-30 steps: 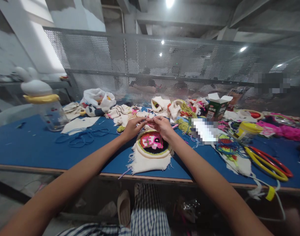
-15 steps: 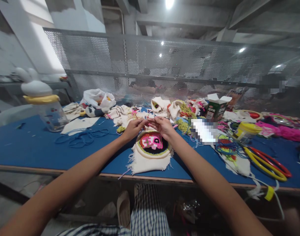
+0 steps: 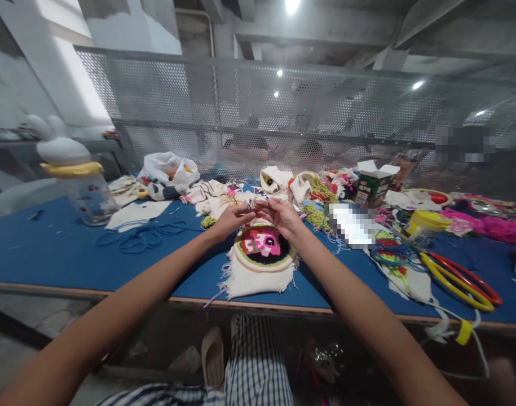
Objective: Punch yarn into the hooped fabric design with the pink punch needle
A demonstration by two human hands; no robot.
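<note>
Above the far rim of a round embroidery hoop (image 3: pixel 264 270), my left hand (image 3: pixel 233 221) and my right hand (image 3: pixel 284 217) meet with fingertips close together. Both are closed in a pinch. Whatever lies between the fingertips is too small to make out. Stretched in the hoop is cream cloth (image 3: pixel 261 286) with a frayed edge, lying on the blue table. Its yarn design (image 3: pixel 264 245) shows pink, white, red and black, ringed in yellow-green. My wrists and fingers partly cover the hoop's far side.
Blue yarn (image 3: pixel 145 234) and a rabbit-topped jar (image 3: pixel 86 192) stand left. Cloth and yarn heap along the mesh partition (image 3: pixel 258 107). To the right are a green box (image 3: pixel 373 189), a yellow-lidded tub (image 3: pixel 427 225) and yellow and red hoops (image 3: pixel 456 285).
My left fingers have shifted slightly and now point more toward the right hand. The hoop and the things around it stay where they were.
</note>
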